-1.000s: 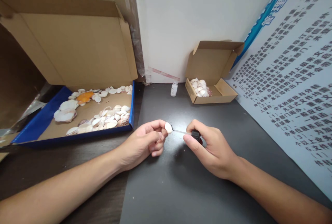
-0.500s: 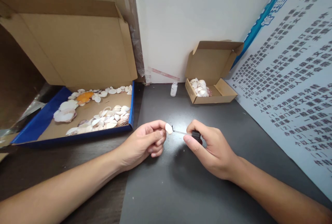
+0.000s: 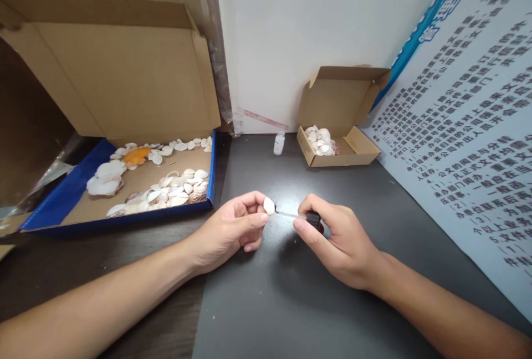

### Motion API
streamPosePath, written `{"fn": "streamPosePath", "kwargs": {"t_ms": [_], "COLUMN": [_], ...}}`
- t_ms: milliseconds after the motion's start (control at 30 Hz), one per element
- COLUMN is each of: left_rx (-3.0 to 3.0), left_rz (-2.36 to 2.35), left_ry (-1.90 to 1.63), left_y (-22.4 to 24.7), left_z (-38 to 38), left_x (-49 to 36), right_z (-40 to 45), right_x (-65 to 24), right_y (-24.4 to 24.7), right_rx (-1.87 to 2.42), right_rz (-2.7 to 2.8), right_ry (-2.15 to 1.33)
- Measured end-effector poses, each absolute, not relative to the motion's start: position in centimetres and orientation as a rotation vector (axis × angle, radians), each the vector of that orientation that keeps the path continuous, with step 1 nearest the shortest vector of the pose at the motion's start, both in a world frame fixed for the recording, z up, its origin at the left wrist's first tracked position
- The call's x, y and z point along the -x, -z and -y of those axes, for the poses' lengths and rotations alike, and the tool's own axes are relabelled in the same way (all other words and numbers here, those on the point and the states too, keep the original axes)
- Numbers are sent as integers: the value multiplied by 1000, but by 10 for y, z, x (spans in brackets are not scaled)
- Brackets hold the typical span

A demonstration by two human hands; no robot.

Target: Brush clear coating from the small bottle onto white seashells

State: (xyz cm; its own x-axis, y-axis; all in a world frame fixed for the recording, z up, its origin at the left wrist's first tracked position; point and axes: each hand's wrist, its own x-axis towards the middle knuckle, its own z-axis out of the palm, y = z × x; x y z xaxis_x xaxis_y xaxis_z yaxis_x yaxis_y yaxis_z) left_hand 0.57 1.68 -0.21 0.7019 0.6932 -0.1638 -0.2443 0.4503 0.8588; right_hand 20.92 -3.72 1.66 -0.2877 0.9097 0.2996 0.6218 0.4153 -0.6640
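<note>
Left grip (image 3: 233,234) on smooth, rounded white shell (image 3: 269,205)

Left thumb (image 3: 260,219) closer to the shell (image 3: 269,206)

Two bare hands (image 3: 226,234), slender fingers (image 3: 250,199), short thumbnails (image 3: 300,225), narrow wrists (image 3: 194,256), bare forearms (image 3: 137,292) widening from there

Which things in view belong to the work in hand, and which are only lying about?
Work, it seems: small shell, in left hand; black-handled tool, in right hand; probably bottle, blue shell box, small shell carton.
Only nearby, apparently: printed sheet; reddish tape.
</note>
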Motion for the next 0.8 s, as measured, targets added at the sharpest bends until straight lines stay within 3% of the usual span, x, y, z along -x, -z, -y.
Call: {"fn": "streamPosePath", "kwargs": {"t_ms": [800], "left_rx": [-881], "left_rz": [-567], "left_ry": [-541], "left_y": [-1], "left_z": [-17], "left_x": [-4], "right_z": [37], "right_x": [-210], "right_y": [-16], "right_rx": [1350], "right_rz": [1978], "right_ry": [-524]}}
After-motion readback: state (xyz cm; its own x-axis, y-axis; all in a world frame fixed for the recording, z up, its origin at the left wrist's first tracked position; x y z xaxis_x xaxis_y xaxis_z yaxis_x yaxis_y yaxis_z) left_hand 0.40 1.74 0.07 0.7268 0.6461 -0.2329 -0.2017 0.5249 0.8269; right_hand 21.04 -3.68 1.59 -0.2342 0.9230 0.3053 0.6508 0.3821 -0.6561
